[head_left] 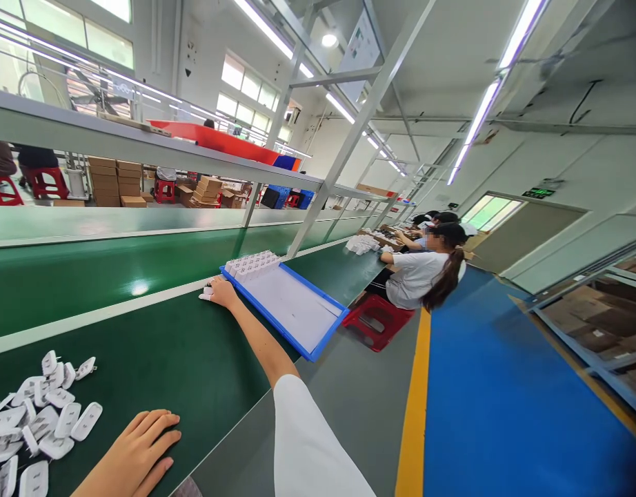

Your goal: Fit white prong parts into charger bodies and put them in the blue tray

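my left grip (142, 449) open, empty, fingers spread on worktop (194, 359), right grip (223, 293) beside tray (331, 336), closure and hold unclear to me

Loose white pieces (45, 420) heaped; blue-rimmed tray (292, 307), white blocks (252, 264) rowed inside.

Strip lights (482, 110) glow above white walls (207, 31), bright windows (250, 88), a green surface (167, 352) and a blue floor (483, 386).

I wear the camera on my head, facing forward and down along the bench (194, 359); the tray (302, 307) sits mid-view, my left hand (145, 445) closer to me than the tray, my right hand (222, 293) beside it, the ceiling (442, 76) far above it
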Demonstrator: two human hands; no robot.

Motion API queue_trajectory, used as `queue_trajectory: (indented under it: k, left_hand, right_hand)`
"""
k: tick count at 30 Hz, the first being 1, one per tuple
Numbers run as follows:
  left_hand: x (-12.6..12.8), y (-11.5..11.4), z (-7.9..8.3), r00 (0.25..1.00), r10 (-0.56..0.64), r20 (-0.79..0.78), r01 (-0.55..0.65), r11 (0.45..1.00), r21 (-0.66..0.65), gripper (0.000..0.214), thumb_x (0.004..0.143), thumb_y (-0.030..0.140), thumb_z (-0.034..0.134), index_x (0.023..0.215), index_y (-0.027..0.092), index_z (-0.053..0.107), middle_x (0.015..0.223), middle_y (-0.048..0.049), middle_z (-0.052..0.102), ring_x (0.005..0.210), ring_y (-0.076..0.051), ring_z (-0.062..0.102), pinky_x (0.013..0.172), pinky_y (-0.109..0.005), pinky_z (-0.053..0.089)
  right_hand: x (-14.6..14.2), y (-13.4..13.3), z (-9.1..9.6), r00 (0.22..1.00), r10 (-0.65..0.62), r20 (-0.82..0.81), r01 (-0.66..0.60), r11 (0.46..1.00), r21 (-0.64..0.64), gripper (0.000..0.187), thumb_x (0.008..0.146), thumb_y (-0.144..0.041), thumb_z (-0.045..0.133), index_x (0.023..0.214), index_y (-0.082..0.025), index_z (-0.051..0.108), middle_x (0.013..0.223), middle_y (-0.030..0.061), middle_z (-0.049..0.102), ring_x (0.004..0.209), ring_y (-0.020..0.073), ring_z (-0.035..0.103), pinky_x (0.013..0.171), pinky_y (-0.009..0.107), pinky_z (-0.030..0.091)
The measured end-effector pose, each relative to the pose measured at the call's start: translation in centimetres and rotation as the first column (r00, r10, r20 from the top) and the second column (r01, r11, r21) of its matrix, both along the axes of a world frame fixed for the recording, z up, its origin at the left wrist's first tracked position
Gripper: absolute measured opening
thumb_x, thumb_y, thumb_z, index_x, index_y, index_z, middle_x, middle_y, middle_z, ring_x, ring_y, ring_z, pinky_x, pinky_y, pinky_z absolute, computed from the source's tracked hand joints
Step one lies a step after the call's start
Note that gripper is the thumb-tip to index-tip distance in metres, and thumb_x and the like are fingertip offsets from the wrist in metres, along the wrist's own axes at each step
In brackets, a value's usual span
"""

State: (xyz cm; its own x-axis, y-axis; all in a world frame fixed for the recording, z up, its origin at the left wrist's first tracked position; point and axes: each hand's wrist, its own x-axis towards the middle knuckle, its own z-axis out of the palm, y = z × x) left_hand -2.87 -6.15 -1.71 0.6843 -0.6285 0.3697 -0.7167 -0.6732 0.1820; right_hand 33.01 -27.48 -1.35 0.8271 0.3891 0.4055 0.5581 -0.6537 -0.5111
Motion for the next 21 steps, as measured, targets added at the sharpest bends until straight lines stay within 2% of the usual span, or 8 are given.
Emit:
queue_trajectory:
  k: [3,5,8,11,14,16,18,21]
  left_hand:
    - [-0.1,-0.1,0.1,1.0,0.0,-0.005,0.0,1.0,-0.012,0.025,0.094,0.03,0.054,0.118,0.033,0.059,0.12,0.0039,0.065,0.107,-0.016,0.063,0.088,-0.025,0.053]
    - [-0.2,-0.1,0.2,1.0,0.009,-0.012,-0.009,1.0,-0.017,0.025,0.094,0.029,0.054,0.118,0.032,0.059,0.12,0.0032,0.065,0.108,-0.017,0.062,0.089,-0.025,0.052]
    - [-0.4,-0.1,0.3,0.999,0.02,-0.033,-0.021,1.0,-0.023,0.025,0.094,0.027,0.053,0.118,0.032,0.058,0.121,0.0022,0.064,0.11,-0.018,0.06,0.092,-0.028,0.05]
    - [-0.8,-0.1,0.5,0.998,0.013,-0.059,-0.014,1.0,-0.015,0.025,0.095,0.023,0.051,0.118,0.028,0.058,0.122,-0.0005,0.062,0.113,-0.02,0.057,0.095,-0.032,0.047]
    - [-1.2,-0.1,0.7,0.997,0.003,-0.076,-0.002,1.0,0.018,0.026,0.095,0.021,0.048,0.119,0.024,0.057,0.124,-0.0045,0.06,0.116,-0.022,0.054,0.098,-0.038,0.045]
    - [-1.3,0.0,0.7,0.996,-0.004,-0.087,0.007,0.999,0.039,0.026,0.096,0.023,0.046,0.12,0.021,0.057,0.125,-0.0067,0.059,0.118,-0.024,0.053,0.1,-0.041,0.044]
    - [-1.2,0.1,0.6,0.995,-0.004,-0.099,0.009,0.999,0.051,0.028,0.097,0.025,0.044,0.122,0.02,0.056,0.126,-0.0076,0.058,0.12,-0.024,0.052,0.101,-0.043,0.044]
    - [-0.9,0.4,0.3,0.996,0.014,-0.084,-0.009,0.999,0.052,0.03,0.098,0.028,0.043,0.125,0.022,0.056,0.129,-0.007,0.058,0.122,-0.024,0.052,0.102,-0.043,0.045]
  right_hand:
    - [-1.5,0.4,0.5,0.997,-0.042,-0.058,0.054,0.971,0.231,0.048,0.064,-0.062,0.076,0.075,-0.018,0.06,0.087,0.0107,0.063,0.096,0.0294,0.06,0.087,0.042,0.049]
    - [-2.9,0.7,0.8,0.992,-0.054,-0.117,0.097,0.909,0.405,0.048,0.076,-0.066,0.061,0.08,-0.019,0.058,0.079,0.0069,0.06,0.084,0.0246,0.061,0.078,0.039,0.052]
    - [-6.0,0.7,1.4,0.975,0.031,-0.221,0.121,0.761,0.638,0.055,0.089,-0.07,0.028,0.08,-0.021,0.053,0.066,0.0015,0.053,0.064,0.018,0.057,0.061,0.033,0.052]
    - [-9.9,-0.6,1.9,0.941,0.185,-0.283,0.126,0.586,0.8,0.063,0.087,-0.075,0.017,0.076,-0.023,0.049,0.063,0.0007,0.049,0.059,0.0167,0.054,0.057,0.032,0.052]
    - [-14.1,-2.2,2.1,0.895,0.306,-0.323,0.174,0.428,0.887,0.067,0.083,-0.081,0.015,0.075,-0.024,0.05,0.065,0.0022,0.049,0.062,0.0178,0.053,0.059,0.034,0.051]
    - [-16.5,-3.0,2.2,0.863,0.364,-0.35,0.22,0.352,0.91,0.067,0.083,-0.081,0.017,0.076,-0.024,0.051,0.067,0.0026,0.049,0.063,0.0182,0.051,0.059,0.035,0.051]
    - [-18.4,-3.4,2.3,0.834,0.407,-0.373,0.263,0.301,0.916,0.066,0.083,-0.081,0.02,0.077,-0.024,0.053,0.068,0.0025,0.049,0.064,0.0182,0.05,0.06,0.035,0.05]
    - [-20.3,-3.6,2.9,0.803,0.451,-0.39,0.304,0.254,0.918,0.065,0.084,-0.079,0.02,0.079,-0.023,0.054,0.07,0.0025,0.049,0.064,0.0181,0.047,0.06,0.035,0.049]
